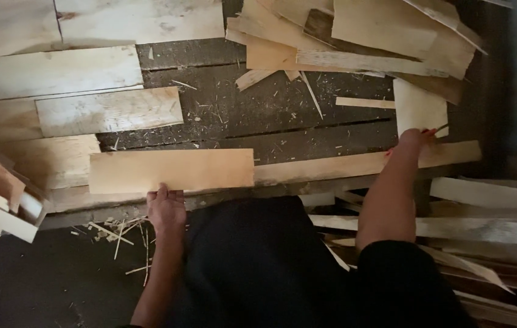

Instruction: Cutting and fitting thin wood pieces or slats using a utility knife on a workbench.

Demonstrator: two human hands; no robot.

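Note:
My left hand [165,205] grips the near edge of a pale rectangular veneer sheet [173,170] that lies flat at the front of a dark wooden table [258,115]. My right hand [415,138] reaches out to the right. Its fingers are pinched on a thin dark sliver of wood [439,129] at the lower corner of a small upright veneer piece [419,106]. A long narrow wood strip [355,164] runs under both hands along the table's front edge.
Overlapping veneer sheets [76,91] cover the table's left side, and a loose heap [361,30] fills the far right. More strips [489,212] are stacked low on the right. Splinters [115,234] litter the dark floor at the lower left.

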